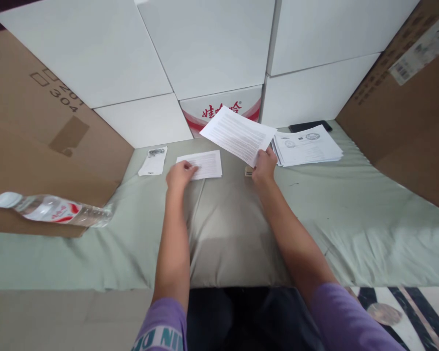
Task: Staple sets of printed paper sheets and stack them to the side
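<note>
Nearest the camera, two purple sleeves (346, 321) are seen, and from them two bare forearms are stretched forward over a grey-green cushion (230, 234) laid on a pale green sheet (369, 219). To the left, one plastic water bottle (51, 209) with a white cap is seen lying on its side, well apart from both arms.

The left hand (179, 174) is laid palm down with its fingers curled lightly onto the near left corner of a small printed sheet (204, 165), which lies flat just beyond the cushion; nothing is gripped, the paper is only pressed. The right hand (264, 165) is closed on the near corner of a larger printed page (238, 134), which is held lifted and tilted above the surface. A small pale object (248, 171) is partly hidden beside the right hand and cannot be made out.

Left of the small sheet, one white slip (153, 162) is seen with a metal clip at its top end. To the right, one stack of printed papers (307, 145) is laid just beside the held page, and one dark phone (310, 126) is partly covered behind it.

Farthest off, the surface is closed in by five white boxes (205, 44) and one red-lettered carton (223, 109) stacked as a wall, the held page standing in front of the carton. Two brown cardboard boxes (25, 131) flank the scene, one at each side.
</note>
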A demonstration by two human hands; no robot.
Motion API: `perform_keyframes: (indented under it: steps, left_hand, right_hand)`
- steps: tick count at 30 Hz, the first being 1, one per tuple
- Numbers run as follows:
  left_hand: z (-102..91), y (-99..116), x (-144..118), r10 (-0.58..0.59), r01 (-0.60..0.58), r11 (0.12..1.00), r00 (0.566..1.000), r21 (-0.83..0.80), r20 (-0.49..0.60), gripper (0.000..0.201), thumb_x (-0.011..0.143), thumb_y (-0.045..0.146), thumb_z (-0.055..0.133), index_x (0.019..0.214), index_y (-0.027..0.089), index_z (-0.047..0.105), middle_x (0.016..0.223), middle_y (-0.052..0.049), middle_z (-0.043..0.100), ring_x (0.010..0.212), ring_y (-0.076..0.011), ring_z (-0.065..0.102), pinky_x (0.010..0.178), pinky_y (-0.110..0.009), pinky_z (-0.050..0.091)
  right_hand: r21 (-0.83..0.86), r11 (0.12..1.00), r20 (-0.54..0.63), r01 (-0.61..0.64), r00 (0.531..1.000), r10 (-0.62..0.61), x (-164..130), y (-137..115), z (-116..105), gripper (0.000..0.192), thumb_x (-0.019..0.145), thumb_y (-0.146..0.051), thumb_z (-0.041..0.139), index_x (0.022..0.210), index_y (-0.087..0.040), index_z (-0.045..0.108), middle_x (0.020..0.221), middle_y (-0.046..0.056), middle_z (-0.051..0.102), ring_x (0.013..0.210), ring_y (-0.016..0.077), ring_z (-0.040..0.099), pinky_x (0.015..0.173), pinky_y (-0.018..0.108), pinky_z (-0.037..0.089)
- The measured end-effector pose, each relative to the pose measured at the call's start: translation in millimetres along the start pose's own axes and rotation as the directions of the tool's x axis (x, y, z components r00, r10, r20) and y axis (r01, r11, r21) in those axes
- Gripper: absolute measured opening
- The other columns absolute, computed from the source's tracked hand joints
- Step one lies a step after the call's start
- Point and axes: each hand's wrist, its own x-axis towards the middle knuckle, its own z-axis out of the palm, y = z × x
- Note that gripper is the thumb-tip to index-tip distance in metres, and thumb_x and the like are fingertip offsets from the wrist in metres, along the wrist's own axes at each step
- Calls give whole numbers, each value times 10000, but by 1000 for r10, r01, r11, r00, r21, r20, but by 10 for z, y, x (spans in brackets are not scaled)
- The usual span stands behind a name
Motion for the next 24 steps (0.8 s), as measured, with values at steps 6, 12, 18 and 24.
perform_keyframes:
  steps: [6,12,18,24]
  left_hand:
    - [215,-265,61,-257,267,963,954,48,-153,749,728,611,768,1322,204,562,1462,-257,536,1379,-445,485,1094,-608,393]
    - [167,-246,145,-328,329,944,943,5,-52,821,700,511,813,1376,172,493,1349,-262,630,1274,-417,606,1036,-541,458]
    - [40,-130,71,-204,203,979,963,-22,-174,338,865,342,608,1169,218,689,1283,-190,665,1243,-387,601,1004,-544,472]
    - [-194,-128,79,-123,82,989,927,-126,-354,276,824,309,653,1087,243,697,1349,-122,618,1312,-351,537,1082,-530,449]
  right_hand:
    - [29,998,-64,-55,996,57,-39,-13,36,347,721,-217,458,1017,-192,638,990,56,695,888,166,676,754,296,589]
    - [54,997,-80,-61,995,65,-108,-46,76,322,707,-205,465,979,-189,636,929,46,694,839,167,672,747,303,590]
    - [75,994,-95,-81,992,88,-145,-74,113,279,720,-178,475,949,-191,634,891,23,690,827,154,672,771,301,598]
    - [63,996,-89,-64,994,70,-140,-59,107,275,730,-185,480,963,-197,624,899,21,693,819,153,668,783,312,598]
